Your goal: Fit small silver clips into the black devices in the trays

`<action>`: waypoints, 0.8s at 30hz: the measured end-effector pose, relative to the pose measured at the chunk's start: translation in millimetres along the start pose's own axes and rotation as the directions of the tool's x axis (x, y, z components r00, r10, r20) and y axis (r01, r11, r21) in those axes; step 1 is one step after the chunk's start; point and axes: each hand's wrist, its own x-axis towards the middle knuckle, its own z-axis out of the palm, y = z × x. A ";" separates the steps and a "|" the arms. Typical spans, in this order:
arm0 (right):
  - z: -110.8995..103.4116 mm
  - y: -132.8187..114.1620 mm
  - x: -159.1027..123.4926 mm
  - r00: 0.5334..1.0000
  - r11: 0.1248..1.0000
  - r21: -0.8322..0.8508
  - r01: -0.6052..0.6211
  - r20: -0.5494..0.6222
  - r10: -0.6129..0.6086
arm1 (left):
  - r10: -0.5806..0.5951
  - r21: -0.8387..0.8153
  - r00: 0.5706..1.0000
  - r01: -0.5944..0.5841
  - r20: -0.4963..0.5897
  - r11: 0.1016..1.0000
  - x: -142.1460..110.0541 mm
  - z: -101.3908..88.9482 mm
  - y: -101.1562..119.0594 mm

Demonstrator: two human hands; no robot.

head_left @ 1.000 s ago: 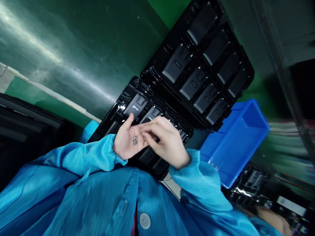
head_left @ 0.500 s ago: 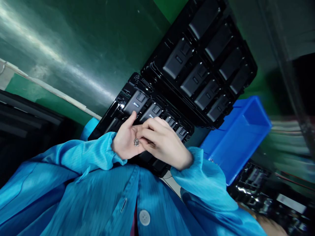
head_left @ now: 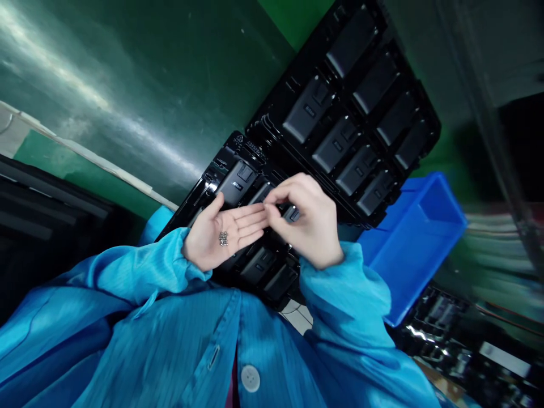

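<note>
Clearly, small silvery metal pieces [head_left: 223, 238] lie on the flatly spread left hand [head_left: 229, 224]; the right hand [head_left: 306, 218] curls beside those fingertips — whether closed around something, I cannot tell — above a glossy black plastic tray [head_left: 229, 146] of dark rectangular cases [head_left: 238, 181].

My feed was blurred right of the rectangular blue plastic bin [head_left: 408, 255]; left of it, glare streaked a flat dark-green surface [head_left: 178, 73].

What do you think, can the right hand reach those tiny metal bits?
Probably yes: the left hand is open, nothing covers the metal bits, and the right hand is close by.
</note>
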 end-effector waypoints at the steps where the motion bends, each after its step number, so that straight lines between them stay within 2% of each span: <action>1: 3.1 7.5 4.2 0.998 0.999 -0.039 -0.032 -0.047 0.030 | 0.030 0.001 0.999 -0.030 -0.026 1.000 -1.0 -0.5 2.8; 4: 16.8 29.8 14.6 0.990 0.976 -0.191 -0.106 -0.107 0.086 | 0.110 0.001 0.992 -0.110 -0.058 0.994 -5.0 0.6 10.0; 8: 33.5 46.7 21.8 0.997 0.934 -0.348 -0.077 -0.040 0.067 | 0.164 -0.019 0.983 -0.166 -0.080 0.986 -7.9 3.2 14.0; 15: 43.0 47.8 26.4 0.996 0.847 -0.532 -0.017 0.063 0.059 | 0.193 -0.053 0.975 -0.200 -0.115 0.978 -6.6 2.8 14.6; 20: 48.3 49.5 22.2 1.000 0.801 -0.598 0.024 0.025 -0.011 | 0.199 -0.068 0.976 -0.206 -0.091 0.976 -6.1 0.4 15.5; 24: 48.4 47.4 10.1 0.999 0.815 -0.578 0.040 -0.008 -0.054 | 0.201 -0.057 0.976 -0.206 -0.088 0.977 -5.3 0.0 16.0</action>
